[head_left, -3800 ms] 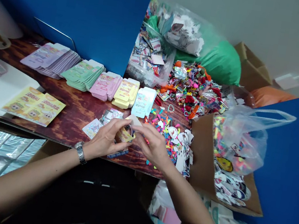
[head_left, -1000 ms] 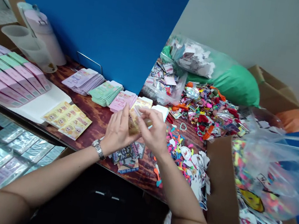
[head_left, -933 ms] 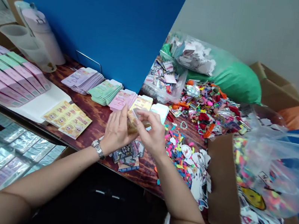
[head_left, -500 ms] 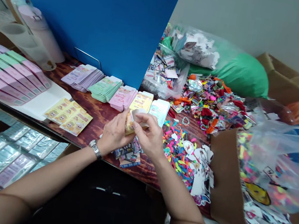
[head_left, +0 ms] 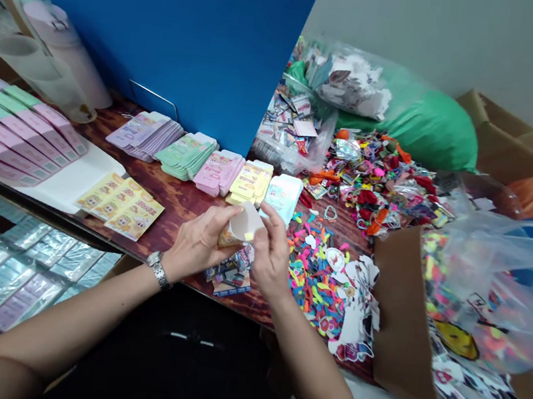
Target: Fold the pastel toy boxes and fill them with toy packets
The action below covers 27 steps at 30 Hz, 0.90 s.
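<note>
My left hand [head_left: 197, 242] now curls around a small yellow paper carton [head_left: 227, 237], its white flap [head_left: 245, 223] newly opened out. My right hand [head_left: 271, 261] holds that flap, fingers narrowly pinched.

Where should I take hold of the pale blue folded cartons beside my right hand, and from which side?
Probably pinch the pale blue folded cartons by their near and far short ends, coming from the right with your right hand. The yellow stack crowds their left side, and squeezing end to end should keep the flat stack together.

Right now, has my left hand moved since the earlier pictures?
Yes, your left hand has shifted left, closer to the yellow cards.
</note>
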Tool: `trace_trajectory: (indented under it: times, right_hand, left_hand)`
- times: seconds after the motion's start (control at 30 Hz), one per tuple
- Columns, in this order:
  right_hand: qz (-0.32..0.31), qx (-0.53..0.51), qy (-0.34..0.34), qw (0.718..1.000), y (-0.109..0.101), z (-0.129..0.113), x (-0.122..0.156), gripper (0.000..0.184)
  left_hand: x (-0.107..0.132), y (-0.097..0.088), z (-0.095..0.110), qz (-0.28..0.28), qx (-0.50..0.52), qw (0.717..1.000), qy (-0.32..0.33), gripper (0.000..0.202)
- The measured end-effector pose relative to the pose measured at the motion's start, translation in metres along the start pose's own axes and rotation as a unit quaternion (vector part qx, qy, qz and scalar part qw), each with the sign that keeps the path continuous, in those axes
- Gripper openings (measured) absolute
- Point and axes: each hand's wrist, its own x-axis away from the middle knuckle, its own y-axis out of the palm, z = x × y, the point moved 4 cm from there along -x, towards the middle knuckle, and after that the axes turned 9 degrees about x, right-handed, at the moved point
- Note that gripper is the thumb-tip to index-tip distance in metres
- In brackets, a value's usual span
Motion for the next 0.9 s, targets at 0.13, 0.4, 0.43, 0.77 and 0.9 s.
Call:
trace_trajectory:
  times: [0.13,0.4,0.43,0.77,0.9]
  right_hand:
    - [-0.013,-0.111,0.085,0.990,0.004,0.008,-0.006,0.032]
    - [-0.066,-0.182,0.127,0.973,0.001,0.003,-0.012,0.023]
    - [-0.073,-0.175,0.127,0.974,0.001,0.001,-0.012,0.024]
    - [0.001,0.086,-0.050,0.995,0.000,-0.020,-0.003,0.018]
    - [0.046,0.115,-0.087,0.988,0.005,-0.021,0.008,0.026]
  left_hand:
    - [0.004,-0.001,0.000,-0.019,-0.019,0.999,0.031,0.069]
    - [0.010,0.001,-0.003,-0.037,-0.028,0.999,0.028,0.066]
    - [0.010,0.001,-0.003,-0.036,-0.029,0.999,0.027,0.066]
    - [0.005,0.000,0.005,-0.060,-0.139,0.988,-0.013,0.096]
    - [0.003,-0.001,0.008,-0.073,-0.201,0.977,-0.011,0.104]
